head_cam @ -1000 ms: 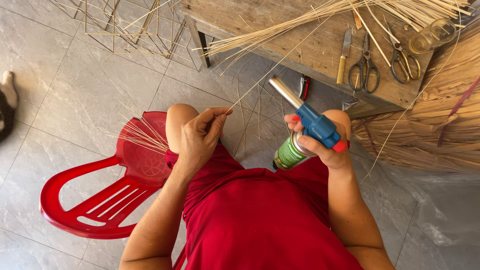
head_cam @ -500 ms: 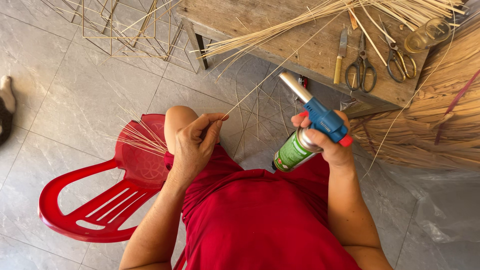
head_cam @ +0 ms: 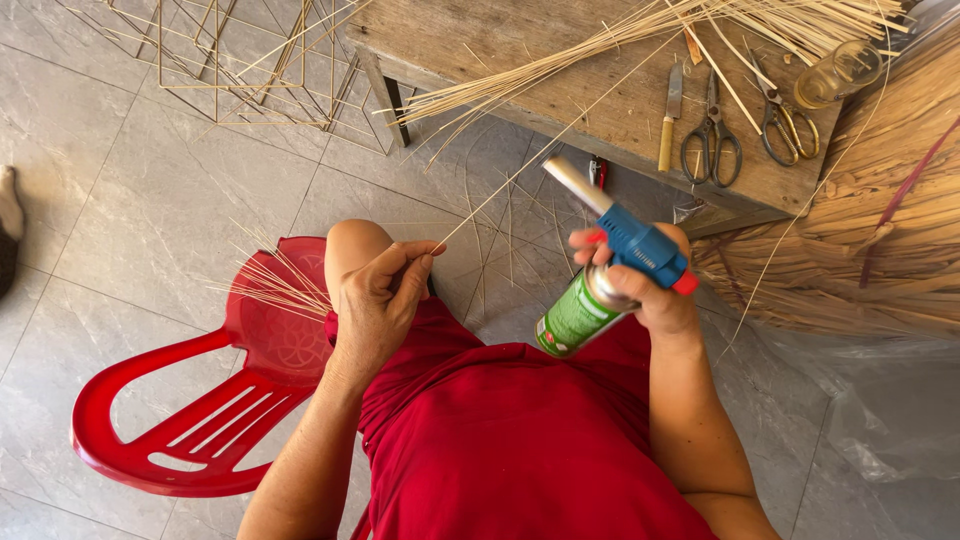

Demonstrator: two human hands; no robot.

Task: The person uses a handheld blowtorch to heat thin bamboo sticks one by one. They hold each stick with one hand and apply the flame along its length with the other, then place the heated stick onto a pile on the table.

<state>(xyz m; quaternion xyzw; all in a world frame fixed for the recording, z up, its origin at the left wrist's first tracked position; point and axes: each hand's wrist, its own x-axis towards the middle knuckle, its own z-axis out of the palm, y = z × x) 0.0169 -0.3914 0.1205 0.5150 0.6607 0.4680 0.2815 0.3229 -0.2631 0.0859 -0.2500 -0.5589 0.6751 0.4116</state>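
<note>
Left hand (head_cam: 378,300) pinching thin pale bamboo strip (head_cam: 520,175), far end lost among bench strips, right hand (head_cam: 650,280) clenched around blue-headed torch on green gas canister (head_cam: 590,300), fingers partly hidden

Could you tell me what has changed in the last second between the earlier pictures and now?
The right hand has tilted the gas torch, swinging its metal nozzle further up toward the thin strip and the green can's base out to the left. The left hand keeps its pinch grip on the strip's end. The scissors, the knife on the wooden bench and the red chair have not moved.
</note>
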